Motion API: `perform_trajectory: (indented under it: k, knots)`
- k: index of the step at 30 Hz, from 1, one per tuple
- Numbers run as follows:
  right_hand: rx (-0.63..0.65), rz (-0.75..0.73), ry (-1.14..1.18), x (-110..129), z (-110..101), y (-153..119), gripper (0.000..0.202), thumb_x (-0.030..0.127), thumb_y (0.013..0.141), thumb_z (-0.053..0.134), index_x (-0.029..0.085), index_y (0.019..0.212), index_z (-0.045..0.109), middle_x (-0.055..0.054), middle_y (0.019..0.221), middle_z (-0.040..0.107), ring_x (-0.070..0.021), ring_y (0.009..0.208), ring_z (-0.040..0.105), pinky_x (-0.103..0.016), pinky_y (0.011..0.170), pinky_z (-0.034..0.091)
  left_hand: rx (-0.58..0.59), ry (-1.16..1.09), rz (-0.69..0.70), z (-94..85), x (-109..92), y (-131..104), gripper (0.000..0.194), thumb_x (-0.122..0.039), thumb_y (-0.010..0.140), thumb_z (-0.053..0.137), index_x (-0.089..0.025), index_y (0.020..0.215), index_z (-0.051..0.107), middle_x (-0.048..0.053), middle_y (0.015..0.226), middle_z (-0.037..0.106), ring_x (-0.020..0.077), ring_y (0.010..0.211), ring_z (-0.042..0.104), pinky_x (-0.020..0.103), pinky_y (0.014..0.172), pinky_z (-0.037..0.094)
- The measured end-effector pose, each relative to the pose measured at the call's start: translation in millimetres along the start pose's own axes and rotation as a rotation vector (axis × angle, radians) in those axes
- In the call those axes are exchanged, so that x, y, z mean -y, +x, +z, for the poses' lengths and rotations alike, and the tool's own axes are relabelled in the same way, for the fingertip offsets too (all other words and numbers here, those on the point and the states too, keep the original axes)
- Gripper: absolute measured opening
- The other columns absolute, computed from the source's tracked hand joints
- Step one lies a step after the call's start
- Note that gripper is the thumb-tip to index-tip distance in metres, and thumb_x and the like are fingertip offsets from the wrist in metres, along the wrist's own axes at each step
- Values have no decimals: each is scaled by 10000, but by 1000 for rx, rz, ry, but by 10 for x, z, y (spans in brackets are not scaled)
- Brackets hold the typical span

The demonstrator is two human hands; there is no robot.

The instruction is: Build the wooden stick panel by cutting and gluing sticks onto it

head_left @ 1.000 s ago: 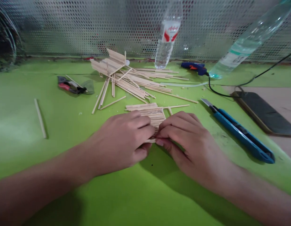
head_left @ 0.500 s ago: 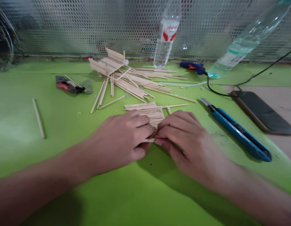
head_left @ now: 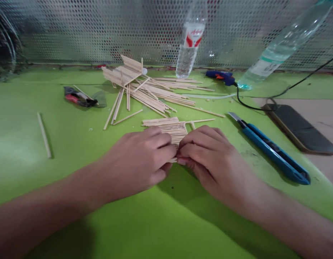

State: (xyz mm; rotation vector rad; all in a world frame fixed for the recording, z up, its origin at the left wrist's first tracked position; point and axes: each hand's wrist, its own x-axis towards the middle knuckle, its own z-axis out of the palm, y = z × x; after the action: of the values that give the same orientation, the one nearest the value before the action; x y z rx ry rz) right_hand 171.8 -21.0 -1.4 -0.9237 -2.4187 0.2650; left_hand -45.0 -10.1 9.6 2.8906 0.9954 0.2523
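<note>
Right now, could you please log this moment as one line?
left hand: pressing sticks | right hand: fingers at near edge | knife: right, blade out | glue gun: behind

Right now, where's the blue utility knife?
Head view, right side: the knife lies on the green tabletop between the right hand and the dark rectangular phone.

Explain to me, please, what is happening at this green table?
A person works with two bare hands on a flat panel of thin, pale wooden sticks. The left hand holds its near part, and the right hand pinches at the near edge. Behind the panel lie loose pale sticks and a small stick-built structure. The blue craft knife with its blade out and the dark blue glue gun lie untouched.
</note>
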Motion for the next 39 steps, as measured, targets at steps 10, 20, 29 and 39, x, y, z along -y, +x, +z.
perform_trajectory:
  k: [10,20,29,39]
  knots:
    - [16,-15,-8,-14,4,-2,165,-10,882,599,122,850,692,-86,885,699,-246,873,595,-434,820,455,-6,0,15,-5,1,3,59,-183,933,615,-190,950,670,7,943,668,189,874,566,354,707,481]
    - [-1,-4,-57,32,-23,5,136,82,939,618,125,840,701,-83,862,704,-252,880,601,-444,839,459,-20,2,0,1,-5,6,57,-211,938,616,-192,952,667,9,932,668,191,875,574,358,718,479]
    - [15,-5,-53,17,-38,-2,136,101,959,610,121,866,708,-87,876,704,-250,882,600,-446,847,467,-33,20,5,-6,2,0,52,-220,928,632,-179,937,662,18,906,649,187,837,572,347,698,476]
    - [33,5,-35,13,-18,1,135,42,923,608,125,858,693,-79,887,702,-246,889,588,-442,841,465,-48,42,29,-17,-4,-5,57,-219,938,624,-170,928,651,22,887,650,191,839,581,344,704,471]
